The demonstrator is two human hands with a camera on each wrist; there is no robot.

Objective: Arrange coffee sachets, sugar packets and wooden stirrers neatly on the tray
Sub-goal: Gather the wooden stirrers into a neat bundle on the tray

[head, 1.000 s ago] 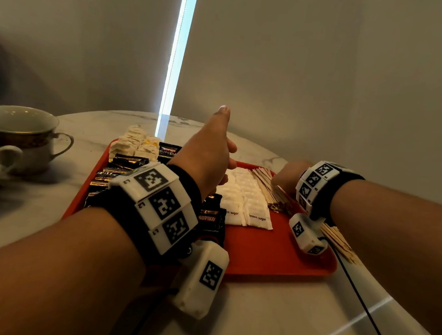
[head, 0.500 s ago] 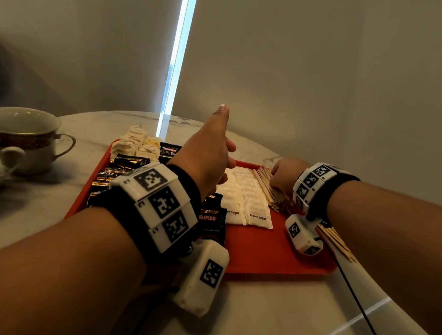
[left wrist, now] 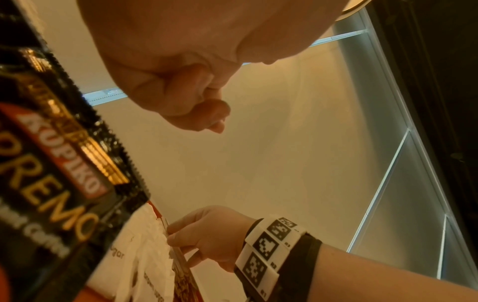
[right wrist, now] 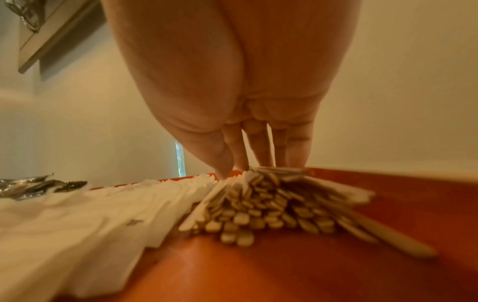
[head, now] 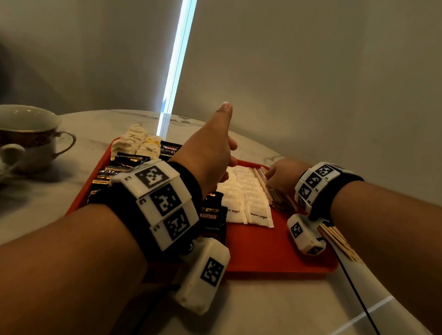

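Hovering over the black coffee sachets [head: 126, 166], the left hand [head: 205, 158] is clenched, thumb up, holding nothing. Bare red tray [head: 269, 248] floor lies between both wrists. Right of the sugar packets [head: 246, 194], the right hand [head: 281, 176] rests straight fingertips [right wrist: 261, 151] on the wooden stirrers [right wrist: 258, 204], some overhanging the tray's right edge.

One tray [head: 274, 258], two cups [head: 22, 134] – two rows of white sugar packets [head: 247, 192], one heap of wooden stirrers [right wrist: 271, 202], two hands [head: 205, 153].
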